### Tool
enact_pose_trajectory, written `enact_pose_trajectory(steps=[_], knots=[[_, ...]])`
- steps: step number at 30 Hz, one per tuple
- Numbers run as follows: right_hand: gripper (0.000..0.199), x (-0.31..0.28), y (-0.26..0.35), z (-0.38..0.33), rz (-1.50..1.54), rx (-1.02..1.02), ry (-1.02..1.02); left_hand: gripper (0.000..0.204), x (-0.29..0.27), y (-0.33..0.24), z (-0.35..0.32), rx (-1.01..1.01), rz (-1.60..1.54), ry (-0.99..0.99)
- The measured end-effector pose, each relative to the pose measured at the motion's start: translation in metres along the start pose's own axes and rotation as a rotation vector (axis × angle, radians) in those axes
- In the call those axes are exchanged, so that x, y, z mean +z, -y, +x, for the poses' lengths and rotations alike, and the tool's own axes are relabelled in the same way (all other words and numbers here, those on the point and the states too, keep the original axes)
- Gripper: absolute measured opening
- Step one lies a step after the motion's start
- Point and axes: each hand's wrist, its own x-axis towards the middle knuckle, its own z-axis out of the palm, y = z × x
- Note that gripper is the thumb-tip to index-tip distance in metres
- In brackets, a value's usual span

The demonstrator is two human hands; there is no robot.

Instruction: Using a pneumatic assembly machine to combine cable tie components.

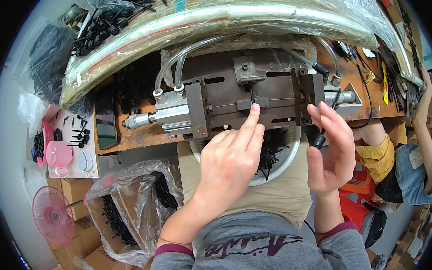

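My left hand [232, 151] reaches over the front of a dark metal fixture [218, 93]. Its index finger is stretched out, the tip touching a small black part [252, 95] that stands in the central block [268, 103]. The other fingers are loosely bent and grip nothing I can see. My right hand [336, 153] is at the fixture's right end, palm turned inward. Between its thumb and fingers is a black plastic piece [319, 140] with a thick end and a thin stem, partly covered by the fingers.
Silver air cylinders [173, 115] with clear hoses flank the fixture. On my lap, a white basket [294, 158] holds black parts. Left are a phone [106, 128], a pink cup [59, 154], a pink fan [53, 214] and a plastic-lined box [136, 198]. Another person [418, 166] sits right.
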Motion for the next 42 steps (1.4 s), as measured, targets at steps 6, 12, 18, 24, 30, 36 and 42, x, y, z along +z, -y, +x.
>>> enact_pose_trajectory(steps=[6, 12, 18, 24, 30, 36, 42], knots=[[0.041, -0.001, 0.008, 0.004, -0.059, -0.028, 0.140, 0.025, 0.000, 0.000, 0.000, -0.042, -0.019, 0.015], [0.036, -0.004, 0.016, 0.001, -0.182, -0.013, 0.187, 0.022, 0.002, 0.003, -0.001, -0.002, -0.020, -0.004], [0.034, -0.007, 0.021, -0.001, -0.168, -0.023, 0.240, 0.026, -0.004, -0.003, 0.003, -0.065, -0.007, 0.032], [0.030, -0.005, 0.020, -0.003, -0.162, -0.042, 0.280, 0.025, -0.003, -0.001, 0.003, -0.060, -0.027, 0.026], [0.029, 0.006, 0.013, 0.001, -0.238, -0.009, 0.358, 0.025, -0.004, 0.006, -0.004, -0.009, -0.056, 0.011], [0.022, 0.022, 0.008, 0.003, -0.389, -0.116, 0.528, 0.025, -0.026, -0.001, -0.035, 0.008, -0.322, 0.308], [0.022, 0.040, 0.016, 0.012, -0.536, -0.085, 0.561, 0.025, -0.011, 0.001, -0.056, -0.050, -0.414, 0.377]])
